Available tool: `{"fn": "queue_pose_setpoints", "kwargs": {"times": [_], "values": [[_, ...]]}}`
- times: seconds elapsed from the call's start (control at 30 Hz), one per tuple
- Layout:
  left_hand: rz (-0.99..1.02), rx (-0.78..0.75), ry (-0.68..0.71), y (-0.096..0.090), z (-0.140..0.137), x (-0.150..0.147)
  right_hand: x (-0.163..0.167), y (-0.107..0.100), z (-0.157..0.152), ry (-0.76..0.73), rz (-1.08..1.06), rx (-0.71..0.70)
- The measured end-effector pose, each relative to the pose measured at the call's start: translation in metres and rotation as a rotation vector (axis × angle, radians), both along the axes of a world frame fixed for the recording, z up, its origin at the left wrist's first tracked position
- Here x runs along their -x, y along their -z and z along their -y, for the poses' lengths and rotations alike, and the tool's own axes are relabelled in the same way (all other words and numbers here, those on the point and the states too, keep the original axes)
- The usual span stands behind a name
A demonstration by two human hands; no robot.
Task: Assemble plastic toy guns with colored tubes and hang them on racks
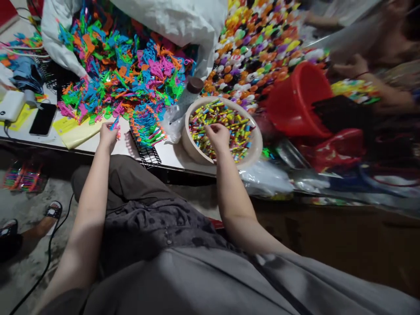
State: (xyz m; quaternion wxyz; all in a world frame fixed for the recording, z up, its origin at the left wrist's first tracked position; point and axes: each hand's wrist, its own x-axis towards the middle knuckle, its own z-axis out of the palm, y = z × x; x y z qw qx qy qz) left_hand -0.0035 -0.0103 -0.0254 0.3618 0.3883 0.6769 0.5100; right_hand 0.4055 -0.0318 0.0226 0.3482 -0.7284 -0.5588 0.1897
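My left hand (108,135) is closed around small blue and pink plastic pieces (114,124) near the table's front edge. Beside it stands a black wire grid rack (149,155) with rows of coloured plastic pieces (147,124) on it. My right hand (218,136) is over a pale round basin (257,146) filled with small, mostly yellow, printed tubes (238,122). Thumb and fingers of that hand are pinched together; whatever they hold is too small to make out. A big heap of bright plastic pieces (121,65) lies beyond both hands.
Right of the basin are a tilted red bucket (285,103) and plastic bags (265,175). Behind it spreads a pile of small multicoloured pieces (243,61). A phone (42,119) and a white power bank (11,105) lie at left. Another person's hand (354,68) is at upper right.
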Motion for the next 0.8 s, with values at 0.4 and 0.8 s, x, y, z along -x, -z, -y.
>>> {"fn": "queue_pose_setpoints", "kwargs": {"times": [0.4, 0.8], "values": [[0.290, -0.343, -0.190, -0.073, 0.142, -0.033, 0.074, -0.043, 0.060, -0.247, -0.814, -0.281], [0.105, 0.024, 0.107, -0.078, 0.242, -0.054, 0.201, -0.026, 0.142, -0.819, -0.758, 0.468]]}}
